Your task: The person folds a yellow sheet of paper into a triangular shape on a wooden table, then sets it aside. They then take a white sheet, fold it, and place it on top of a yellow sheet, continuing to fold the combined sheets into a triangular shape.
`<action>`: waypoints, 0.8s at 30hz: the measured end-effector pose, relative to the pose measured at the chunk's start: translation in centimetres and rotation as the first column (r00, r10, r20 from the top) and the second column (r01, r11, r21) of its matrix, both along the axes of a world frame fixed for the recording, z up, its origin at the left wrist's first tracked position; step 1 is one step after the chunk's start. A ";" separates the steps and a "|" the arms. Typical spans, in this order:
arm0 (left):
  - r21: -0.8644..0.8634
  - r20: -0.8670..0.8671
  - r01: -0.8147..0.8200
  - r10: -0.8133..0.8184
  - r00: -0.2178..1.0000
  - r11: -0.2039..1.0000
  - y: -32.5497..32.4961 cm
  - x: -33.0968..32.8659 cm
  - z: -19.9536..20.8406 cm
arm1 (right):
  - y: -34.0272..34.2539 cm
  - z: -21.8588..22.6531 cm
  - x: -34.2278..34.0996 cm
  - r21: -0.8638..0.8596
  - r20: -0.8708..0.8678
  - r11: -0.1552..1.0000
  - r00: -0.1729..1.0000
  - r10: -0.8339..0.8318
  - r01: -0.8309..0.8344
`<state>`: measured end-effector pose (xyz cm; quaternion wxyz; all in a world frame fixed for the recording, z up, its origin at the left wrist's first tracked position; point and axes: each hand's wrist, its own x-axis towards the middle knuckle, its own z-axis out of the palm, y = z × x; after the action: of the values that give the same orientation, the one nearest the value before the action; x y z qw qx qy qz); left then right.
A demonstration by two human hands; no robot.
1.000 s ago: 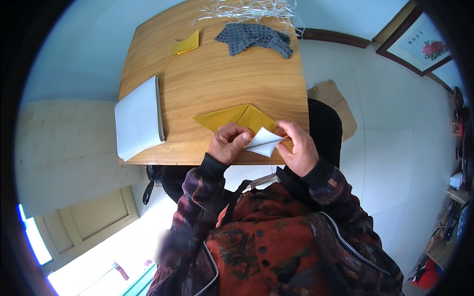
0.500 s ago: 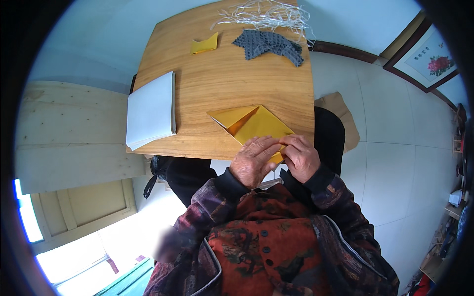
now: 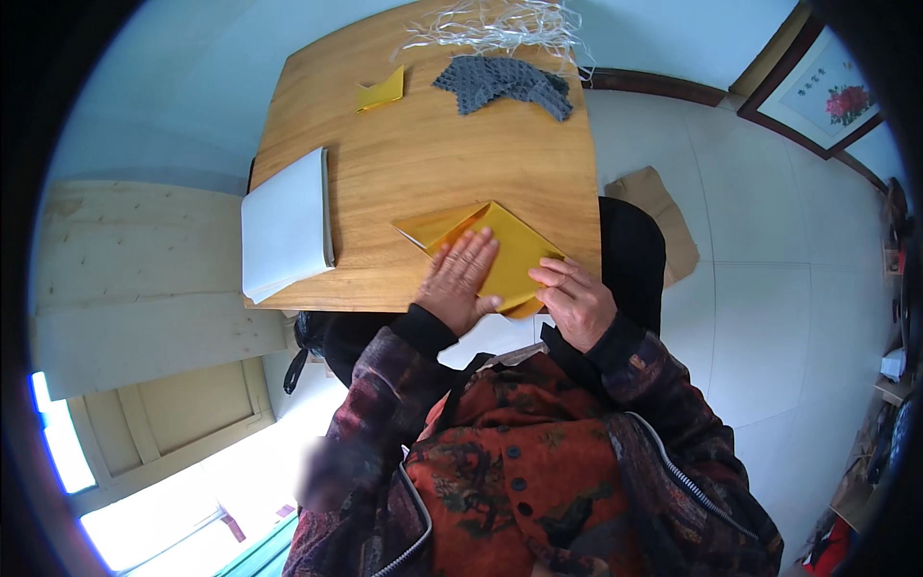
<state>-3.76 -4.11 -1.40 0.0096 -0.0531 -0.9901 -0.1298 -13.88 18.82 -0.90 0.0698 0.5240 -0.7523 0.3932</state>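
A sheet of shiny gold paper (image 3: 522,240), partly folded, lies at the near edge of the wooden table. A folded flap forms a triangle at its left end, and its near corner sticks out past the table edge. My left hand (image 3: 456,287) rests on the paper's left part, palm down with fingers stretched out. At the right corner, my right hand (image 3: 577,306) has its fingers bent and pinched at the paper's edge; its thumb is mostly hidden. Farther off on the table sits a small folded gold paper piece (image 3: 382,91).
A stack of white-backed sheets (image 3: 285,226) lies at the table's (image 3: 385,163) left edge. Toward the back are a grey textured cloth (image 3: 502,85) and a tangle of whitish plastic strips (image 3: 495,29). Brown paper (image 3: 654,216) lies on the floor at right.
My left hand has slid left and away from me onto the paper, parting from the right hand. The right hand stays at the right corner. The whole view has shifted slightly.
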 end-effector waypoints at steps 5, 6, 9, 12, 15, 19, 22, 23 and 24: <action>0.086 0.003 -0.133 0.133 0.991 0.987 -2.9 -1.5 -0.3 | -0.2 -0.2 -0.1 -0.029 0.026 1.000 1.000 0.002 -0.001; 0.123 0.039 -0.145 0.142 0.989 0.982 -3.3 -1.5 -0.1 | -0.2 -0.2 -0.1 -0.023 0.037 1.000 0.999 -0.001 0.002; 0.097 0.043 -0.149 0.145 0.988 0.984 -3.1 -1.6 0.2 | -0.3 -0.1 -0.1 -0.039 0.071 0.999 0.997 -0.009 0.012; 0.102 0.005 -0.157 0.157 0.988 0.982 -2.2 -1.4 0.4 | -0.2 0.2 -0.1 -0.028 0.122 0.999 0.992 -0.017 0.020; 0.085 -0.094 -0.135 0.143 0.985 0.987 -1.2 -1.2 1.0 | -0.4 0.4 -0.2 -0.066 0.179 0.996 0.983 -0.040 0.052; 0.280 -0.174 0.047 0.003 0.985 0.959 0.1 -1.2 2.4 | -0.5 0.5 -0.4 -0.068 0.158 0.996 0.986 -0.055 0.066; 0.541 -0.126 0.151 -0.098 0.987 0.827 1.4 -0.2 3.5 | -0.6 0.5 -0.5 -0.079 0.142 0.995 0.989 -0.050 0.062; 0.522 -0.149 0.178 -0.116 0.982 0.834 2.0 0.0 3.6 | -0.6 0.5 -0.5 -0.075 0.145 0.995 0.988 -0.050 0.062; 0.513 -0.199 0.202 -0.113 0.973 0.834 2.3 -0.1 3.5 | -0.6 0.5 -0.5 -0.076 0.149 0.995 0.988 -0.047 0.059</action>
<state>-3.84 -1.83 2.12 0.0925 -0.1402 -0.9039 -0.3933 -14.39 18.23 -0.37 0.0455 0.4701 -0.7526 0.4587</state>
